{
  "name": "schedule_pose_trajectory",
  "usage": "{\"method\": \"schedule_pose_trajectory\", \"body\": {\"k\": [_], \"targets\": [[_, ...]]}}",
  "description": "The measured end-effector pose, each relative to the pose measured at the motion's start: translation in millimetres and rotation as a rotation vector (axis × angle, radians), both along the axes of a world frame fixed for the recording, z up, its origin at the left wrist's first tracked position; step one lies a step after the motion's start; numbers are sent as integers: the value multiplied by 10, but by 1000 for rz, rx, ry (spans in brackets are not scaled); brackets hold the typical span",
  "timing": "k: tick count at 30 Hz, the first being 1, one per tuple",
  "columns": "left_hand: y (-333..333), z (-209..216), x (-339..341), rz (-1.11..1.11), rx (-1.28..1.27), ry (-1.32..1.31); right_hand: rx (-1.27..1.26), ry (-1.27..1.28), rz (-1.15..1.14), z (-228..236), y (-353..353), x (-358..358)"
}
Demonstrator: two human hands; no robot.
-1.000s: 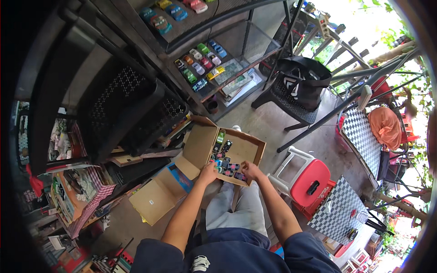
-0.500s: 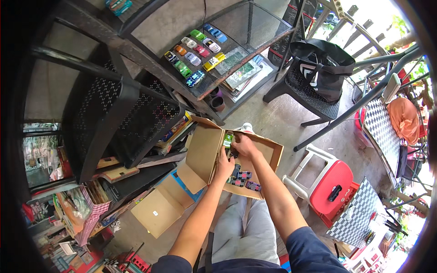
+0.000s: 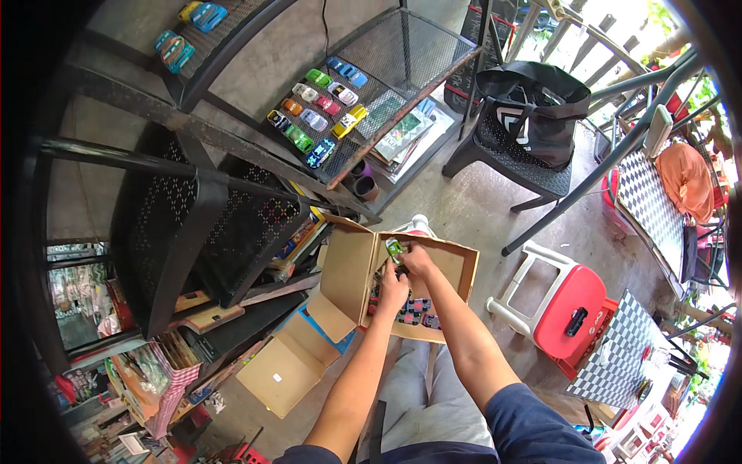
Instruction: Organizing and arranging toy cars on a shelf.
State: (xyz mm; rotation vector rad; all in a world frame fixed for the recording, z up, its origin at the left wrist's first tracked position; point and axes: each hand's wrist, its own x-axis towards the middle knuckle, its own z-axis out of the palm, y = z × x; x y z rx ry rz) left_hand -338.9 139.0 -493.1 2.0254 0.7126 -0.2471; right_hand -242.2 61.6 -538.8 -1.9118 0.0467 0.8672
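Note:
Both my hands are inside an opened cardboard box just beyond my legs. My right hand is closed, its fingertips at a small green toy car. Close below it, my left hand is also closed, fingers curled at a small dark piece that I cannot make out clearly. Under my forearms, several dark toy vehicles with pinkish wheels lie on the box's bottom; the arms partly hide them.
Rows of toy cars stand on a black mesh shelf, papers below it. Black plastic chairs crowd the left. A black bag rests on a dark stool at right; a red-and-white step stool stands nearer.
The view has shifted, showing more of the upper left shelf. My left hand has moved a little lower in the box, and the green toy car now sits tilted by my right fingertips.

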Motion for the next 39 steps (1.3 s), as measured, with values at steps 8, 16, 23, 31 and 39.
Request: {"method": "schedule_pose_trajectory", "body": {"k": [8, 16, 23, 31, 39], "targets": [[-114, 217, -392, 54, -23, -98, -45, 5, 102, 622, -533, -18], [-229, 1861, -119, 3, -658, -261, 389, 133, 58, 2404, -1320, -223], [-448, 3186, 314, -63, -1135, -333, 253, -437, -21, 4035, -1409, -315], [-570, 4120, 449, -240, -1384, -455, 406, -640, -282, 4945, -1484, -505], [-535, 4460, 753, -288, -1481, -307, 447, -769, 84, 5356, -1581, -183]]}}
